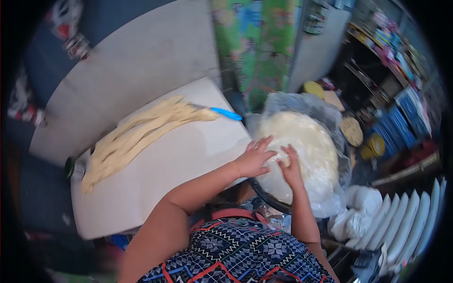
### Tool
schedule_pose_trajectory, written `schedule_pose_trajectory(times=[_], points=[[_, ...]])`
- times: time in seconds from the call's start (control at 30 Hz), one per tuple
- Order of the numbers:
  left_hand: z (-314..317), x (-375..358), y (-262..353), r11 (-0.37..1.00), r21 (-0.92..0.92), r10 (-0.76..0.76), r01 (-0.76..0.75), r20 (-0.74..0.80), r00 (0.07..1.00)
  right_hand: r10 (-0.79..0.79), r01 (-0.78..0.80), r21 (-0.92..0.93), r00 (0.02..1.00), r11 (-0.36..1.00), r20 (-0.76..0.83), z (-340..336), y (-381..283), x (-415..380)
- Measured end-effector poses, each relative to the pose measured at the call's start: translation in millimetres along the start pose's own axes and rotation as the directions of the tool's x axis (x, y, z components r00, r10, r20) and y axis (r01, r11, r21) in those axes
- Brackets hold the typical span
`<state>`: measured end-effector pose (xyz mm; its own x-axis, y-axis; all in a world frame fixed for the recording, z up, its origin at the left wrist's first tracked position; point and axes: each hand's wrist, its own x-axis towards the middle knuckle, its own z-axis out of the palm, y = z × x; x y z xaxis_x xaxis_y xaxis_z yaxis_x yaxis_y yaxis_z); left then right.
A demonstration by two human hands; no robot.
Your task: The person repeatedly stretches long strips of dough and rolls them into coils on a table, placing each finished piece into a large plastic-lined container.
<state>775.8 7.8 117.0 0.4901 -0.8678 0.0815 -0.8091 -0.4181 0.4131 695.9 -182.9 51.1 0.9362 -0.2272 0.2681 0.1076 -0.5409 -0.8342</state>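
A large pale mound of dough (306, 141) fills a dark round tub (270, 200), with clear plastic sheeting (325, 109) around it and over part of it. My left hand (257, 158) rests at the mound's near left side, fingers spread. Close beside it, my right hand (291, 170) is on the plastic-covered surface, fingers apart and pointing away from me. Neither hand grips anything that I can see. Left of the tub, long strips of dough (141, 132) lie on a white table. A tool with a blue handle (227, 113) lies at their far end.
The white table (188, 160) adjoins the tub. A can (74, 167) stands at its left edge. Behind hangs a green patterned curtain (269, 47). On the right are blue crates (394, 127), a yellow container (375, 145), white curved slats (406, 221) and cluttered shelves (373, 52).
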Motion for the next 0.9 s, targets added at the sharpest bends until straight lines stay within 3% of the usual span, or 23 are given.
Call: schedule_pose_trajectory(times=[0.03,0.1,0.17,0.23,0.3,0.33,0.37,0.4,0.43,0.5,0.53,0.6,0.63,0.7,0.73,0.8,0.83,0.87,0.9], points=[[-2.9,-31.6,-20.7,0.992,-0.029,-0.122,0.122,0.010,0.992,-0.024,0.023,0.018,0.999,1.000,0.046,33.1,-18.6,4.8],[-19.5,-100.5,-54.3,0.948,-0.012,-0.319,0.319,-0.087,0.944,-0.111,0.189,-0.223,0.940,0.956,0.322,82.3,-53.0,10.5],[-38.2,-169.7,-79.5,0.830,0.014,-0.545,0.558,-0.196,0.815,-0.166,0.274,-0.236,0.905,0.932,0.392,125.7,-65.4,25.6],[-46.4,-239.8,-102.1,0.672,-0.021,-0.701,0.741,-0.342,0.626,-0.203,0.338,-0.251,0.874,0.907,0.442,171.0,-72.7,42.0],[-46.2,-305.1,-121.5,0.504,0.007,-0.780,0.864,-0.425,0.459,-0.231,0.321,-0.290,0.924,0.902,0.305,212.3,-74.1,69.3],[-41.4,-330.3,-130.7,0.492,-0.002,-0.785,0.871,-0.433,0.443,-0.196,0.279,-0.328,0.944,0.902,0.264,230.8,-73.1,86.2],[-34.7,-354.9,-138.3,0.355,-0.006,-0.843,0.935,-0.435,0.317,-0.209,0.297,-0.322,0.937,0.899,0.281,245.5,-68.3,103.2],[-31.8,-374.6,-143.3,0.204,-0.014,-0.883,0.979,-0.434,0.178,-0.230,0.287,-0.362,0.954,0.887,0.195,258.9,-62.2,120.3],[-32.4,-383.9,-145.4,0.177,-0.026,-0.887,0.984,-0.438,0.148,-0.252,0.274,-0.394,0.962,0.877,0.107,273.7,-63.4,134.4],[-29.7,-381.6,-147.0,0.281,0.023,-0.871,0.959,-0.414,0.265,-0.011,0.001,-0.546,1.000,0.837,-0.015,282.3,-95.5,149.8],[-34.8,-378.3,-143.4,0.296,-0.004,-0.870,0.955,-0.414,0.267,-0.020,0.016,-0.546,1.000,0.837,-0.002,282.0,-103.7,155.8],[-38.5,-376.8,-143.8,0.314,-0.013,-0.870,0.949,-0.404,0.283,0.142,-0.118,-0.582,0.990,0.805,-0.005,278.8,-110.2,170.1],[-38.1,-377.7,-144.0,0.339,-0.014,-0.868,0.941,-0.390,0.308,0.139,-0.114,-0.586,0.990,0.802,-0.003,279.2,-108.8,169.6],[-40.1,-382.0,-148.8,0.382,-0.032,-0.847,0.923,-0.411,0.336,-0.213,0.119,-0.642,0.975,0.757,-0.070,279.1,-101.0,160.9],[-41.5,-384.2,-151.7,0.460,-0.056,-0.815,0.886,-0.424,0.396,-0.222,0.130,-0.645,0.973,0.753,-0.062,275.4,-92.6,159.6],[-41.8,-386.6,-158.7,0.570,-0.105,-0.759,0.815,-0.448,0.473,-0.144,0.159,-0.155,0.984,0.975,0.102,267.6,-74.6,157.6],[-43.7,-388.2,-164.2,0.570,-0.119,-0.763,0.813,-0.445,0.469,-0.144,0.161,-0.167,0.984,0.973,0.109,265.1,-84.7,153.3],[-45.6,-388.2,-170.3,0.592,-0.110,-0.739,0.798,-0.469,0.484,-0.017,-0.006,0.112,0.979,0.994,0.203,253.7,-116.8,139.3],[-47.2,-385.2,-176.2,0.622,-0.099,-0.710,0.777,-0.490,0.506,0.084,-0.199,0.361,0.947,0.911,0.310,238.6,-152.7,122.8]])
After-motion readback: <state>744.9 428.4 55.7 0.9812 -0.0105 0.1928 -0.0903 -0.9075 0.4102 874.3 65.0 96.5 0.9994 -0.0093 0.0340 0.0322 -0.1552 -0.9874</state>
